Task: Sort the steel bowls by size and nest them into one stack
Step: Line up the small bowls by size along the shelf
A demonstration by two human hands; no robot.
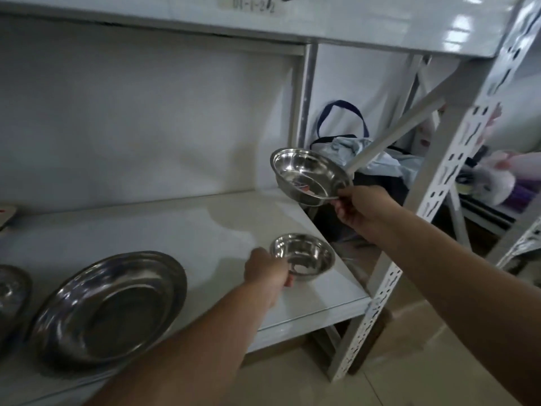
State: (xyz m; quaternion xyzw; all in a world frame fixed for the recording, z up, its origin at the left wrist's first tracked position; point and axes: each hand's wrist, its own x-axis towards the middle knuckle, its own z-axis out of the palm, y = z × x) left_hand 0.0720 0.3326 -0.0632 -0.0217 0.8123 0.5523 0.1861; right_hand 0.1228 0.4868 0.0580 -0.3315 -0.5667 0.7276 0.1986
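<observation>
My right hand (361,208) pinches the near rim of a medium steel bowl (307,175) and holds it tilted in the air above the shelf's right end. My left hand (268,272) grips the left rim of a small steel bowl (306,257), which sits on the white shelf (175,227) near its right edge. A large shallow steel bowl (111,306) rests on the shelf at the front left. Another steel bowl (10,291) is cut off by the left frame edge.
A white perforated rack post (389,276) stands right of the shelf's front corner, with a diagonal brace (404,127) behind the raised bowl. A dark bag with blue handles (351,142) sits beyond the shelf's right end. An upper shelf (292,22) hangs overhead.
</observation>
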